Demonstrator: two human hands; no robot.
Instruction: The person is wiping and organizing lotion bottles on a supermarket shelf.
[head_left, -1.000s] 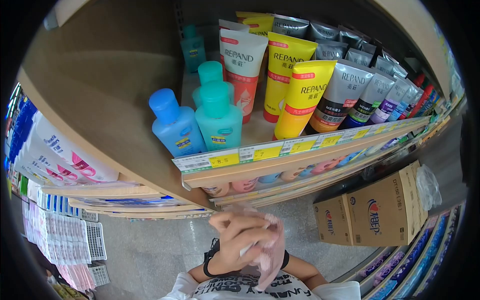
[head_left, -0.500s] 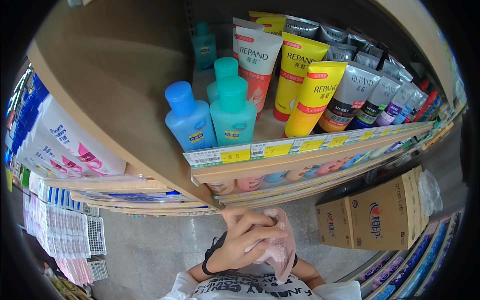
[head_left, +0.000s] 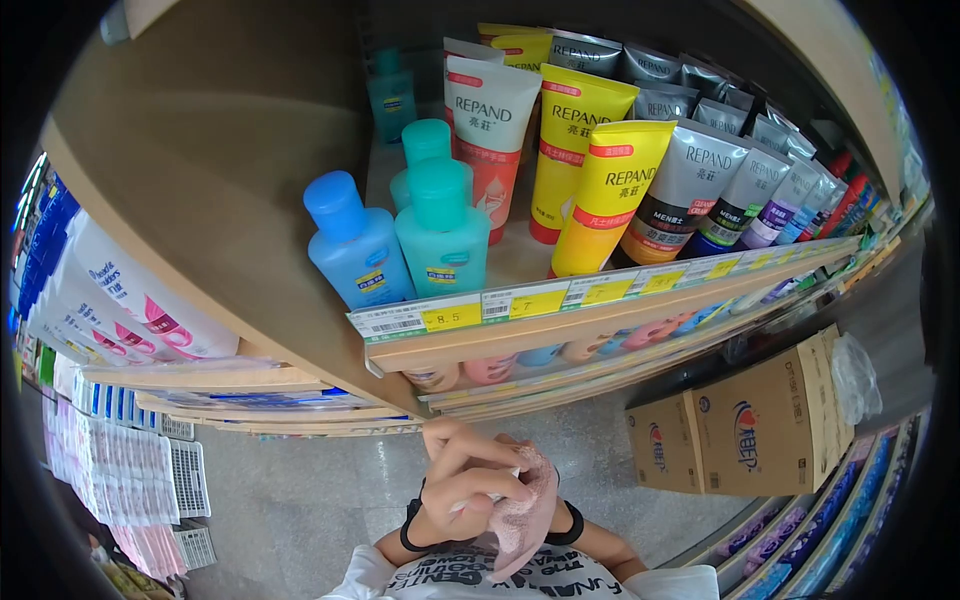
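Note:
In front of my chest, my left hand (head_left: pixel 458 485) is closed, its fingers curled over a pink fluffy cloth (head_left: pixel 525 515). A bit of something white shows between those fingers, too small to name. My right hand (head_left: pixel 512 441) is mostly hidden behind the cloth; it appears to hold the cloth from the other side. The cloth's lower end hangs down over my shirt. Above the hands is a shelf (head_left: pixel 600 315) with a blue bottle (head_left: pixel 365 260), teal bottles (head_left: pixel 445 245), yellow tubes (head_left: pixel 615 200) and grey tubes (head_left: pixel 690 190) standing upright.
Brown cartons (head_left: pixel 757 425) stand on the floor to the right, a clear plastic bag (head_left: pixel 856 380) beside them. White bottles (head_left: pixel 140 300) fill a shelf at the left. White baskets (head_left: pixel 190 480) with pink packs are lower left. Grey floor (head_left: pixel 300 490) shows below the shelves.
Both hands and the cloth have shifted slightly left and lower. More of the right wrist with its black band shows now. The view has turned slightly; the shelf items stay put.

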